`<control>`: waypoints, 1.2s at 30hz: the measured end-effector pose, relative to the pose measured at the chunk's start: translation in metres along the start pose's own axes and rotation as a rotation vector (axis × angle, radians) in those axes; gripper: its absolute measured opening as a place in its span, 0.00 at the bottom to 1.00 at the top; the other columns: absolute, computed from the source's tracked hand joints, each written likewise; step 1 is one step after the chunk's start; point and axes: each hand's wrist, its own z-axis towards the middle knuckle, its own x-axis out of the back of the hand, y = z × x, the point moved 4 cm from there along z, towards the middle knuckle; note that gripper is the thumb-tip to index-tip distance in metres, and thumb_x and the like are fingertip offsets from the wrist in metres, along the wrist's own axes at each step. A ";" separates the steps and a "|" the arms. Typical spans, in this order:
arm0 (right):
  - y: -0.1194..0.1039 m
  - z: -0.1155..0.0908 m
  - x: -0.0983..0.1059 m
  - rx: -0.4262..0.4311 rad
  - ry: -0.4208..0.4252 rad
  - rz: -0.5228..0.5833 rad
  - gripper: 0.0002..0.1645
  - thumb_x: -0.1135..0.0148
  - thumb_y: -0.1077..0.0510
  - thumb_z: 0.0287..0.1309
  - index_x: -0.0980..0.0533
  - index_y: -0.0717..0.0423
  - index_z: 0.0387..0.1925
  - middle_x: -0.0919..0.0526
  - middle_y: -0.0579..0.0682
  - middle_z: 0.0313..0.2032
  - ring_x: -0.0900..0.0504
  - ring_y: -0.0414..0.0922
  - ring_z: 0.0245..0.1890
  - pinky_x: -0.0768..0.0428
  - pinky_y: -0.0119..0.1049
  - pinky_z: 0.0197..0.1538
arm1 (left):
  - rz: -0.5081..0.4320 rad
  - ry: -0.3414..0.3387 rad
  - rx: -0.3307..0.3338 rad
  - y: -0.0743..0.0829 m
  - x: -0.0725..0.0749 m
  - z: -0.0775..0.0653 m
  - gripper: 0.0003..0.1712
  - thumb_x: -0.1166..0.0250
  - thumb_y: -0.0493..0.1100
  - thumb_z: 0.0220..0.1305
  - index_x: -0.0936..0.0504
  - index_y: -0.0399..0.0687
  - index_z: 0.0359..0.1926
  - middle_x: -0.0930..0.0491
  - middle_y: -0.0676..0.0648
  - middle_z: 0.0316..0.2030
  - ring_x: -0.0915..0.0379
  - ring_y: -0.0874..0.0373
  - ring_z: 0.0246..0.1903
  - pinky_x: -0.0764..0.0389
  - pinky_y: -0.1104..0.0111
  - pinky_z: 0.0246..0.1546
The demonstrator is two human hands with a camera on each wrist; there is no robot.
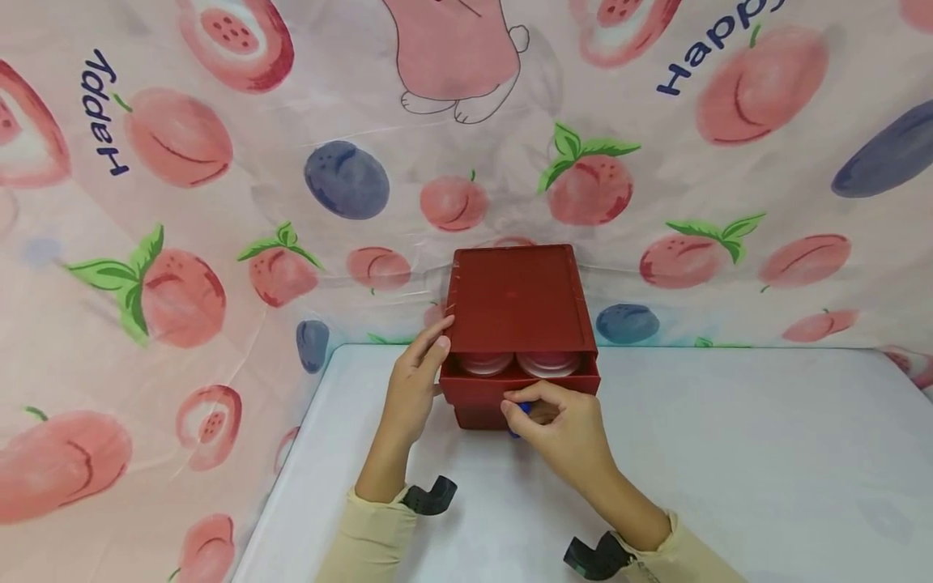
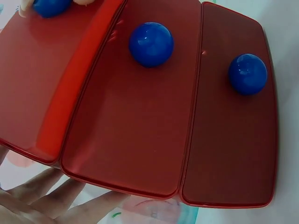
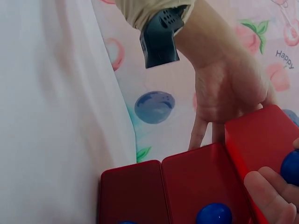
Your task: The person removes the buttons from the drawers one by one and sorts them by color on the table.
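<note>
A red drawer box (image 1: 519, 300) stands on the table with its top drawer (image 1: 474, 390) pulled partly out. In the opening show two round, pale-rimmed things (image 1: 551, 366) side by side. My right hand (image 1: 561, 425) pinches the blue knob (image 2: 51, 6) of this drawer between thumb and fingers. Against the box's left side rests my left hand (image 1: 414, 389), fingers extended along the wall. The left wrist view shows the middle drawer front (image 2: 126, 121) and bottom drawer front (image 2: 229, 149), both closed, each with its own blue knob (image 2: 152, 44).
The white table (image 1: 729, 453) spreads out around the box. Right behind the box hangs a pink cloth (image 1: 496, 162) printed with fruit, and it continues along the left side. Black camera mounts (image 1: 432, 495) sit at both wrists.
</note>
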 end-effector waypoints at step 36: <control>-0.024 -0.040 0.006 0.029 -0.025 0.005 0.10 0.21 0.61 0.52 0.12 0.43 0.34 0.09 0.40 0.30 0.22 0.33 0.18 0.21 0.27 0.22 | 0.002 0.028 0.007 -0.001 0.001 0.001 0.22 0.44 0.58 0.76 0.24 0.72 0.68 0.24 0.50 0.65 0.26 0.51 0.56 0.17 0.62 0.36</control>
